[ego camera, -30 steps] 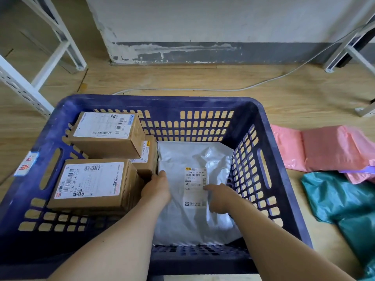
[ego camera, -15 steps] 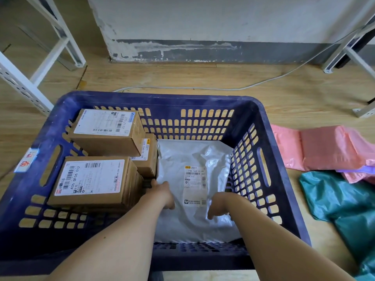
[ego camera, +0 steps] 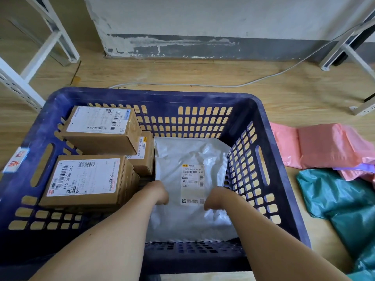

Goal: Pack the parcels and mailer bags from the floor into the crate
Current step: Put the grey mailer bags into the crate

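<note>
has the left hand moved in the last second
Yes. The left hand has drawn back toward the near wall of the crate, from beside the top of the label to its lower half.

I look down on a light wooden plank floor (ego camera: 294, 102). Ahead stands a white plaster wall (ego camera: 203, 15) with a scuffed grey skirting band (ego camera: 263, 49). A white metal rack frame stands at my left (ego camera: 22, 84) and another at my right (ego camera: 334, 55). A thin white cable (ego camera: 182, 85) lies along the floor.
</note>
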The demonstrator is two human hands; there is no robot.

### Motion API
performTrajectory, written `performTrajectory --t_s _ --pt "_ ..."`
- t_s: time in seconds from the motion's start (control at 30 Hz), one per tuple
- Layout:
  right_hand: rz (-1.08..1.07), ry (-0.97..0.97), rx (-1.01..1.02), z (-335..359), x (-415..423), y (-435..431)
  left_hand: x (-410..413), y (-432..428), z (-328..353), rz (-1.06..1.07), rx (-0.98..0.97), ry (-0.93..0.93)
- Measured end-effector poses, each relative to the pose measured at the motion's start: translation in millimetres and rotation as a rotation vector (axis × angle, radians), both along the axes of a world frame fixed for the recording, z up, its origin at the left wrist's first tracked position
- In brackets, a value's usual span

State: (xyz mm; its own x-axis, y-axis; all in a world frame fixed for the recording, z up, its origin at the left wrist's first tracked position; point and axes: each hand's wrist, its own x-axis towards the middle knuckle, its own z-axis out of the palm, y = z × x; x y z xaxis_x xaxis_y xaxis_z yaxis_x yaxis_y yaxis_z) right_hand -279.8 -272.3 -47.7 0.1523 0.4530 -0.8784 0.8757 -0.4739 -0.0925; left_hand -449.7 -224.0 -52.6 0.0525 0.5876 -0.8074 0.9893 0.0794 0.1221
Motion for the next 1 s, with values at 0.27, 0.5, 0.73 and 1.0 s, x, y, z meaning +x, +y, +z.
performTrajectory --t_s 0.27,0.5,0.73,1.0 --pt "0.144 -0.085 -0.112 -5.9 4.0 -2.6 7.4 -1.7 0.1 -0.132 -0.037 0.084" --pt "0.187 -0.022 -0.126 2.0 3.9 -6.5 6.4 -2.8 -0.4 -0.092 -0.082 0.067" --pt "0.066 -0.053 0.24 35.0 10.5 -2.1 26.7 1.8 30.1 -0.129 0.099 0.066" --pt "0.064 0.049 0.624 128.6 14.7 -10.3 48.7 16.3 117.1 -0.345 0.26 -0.002"
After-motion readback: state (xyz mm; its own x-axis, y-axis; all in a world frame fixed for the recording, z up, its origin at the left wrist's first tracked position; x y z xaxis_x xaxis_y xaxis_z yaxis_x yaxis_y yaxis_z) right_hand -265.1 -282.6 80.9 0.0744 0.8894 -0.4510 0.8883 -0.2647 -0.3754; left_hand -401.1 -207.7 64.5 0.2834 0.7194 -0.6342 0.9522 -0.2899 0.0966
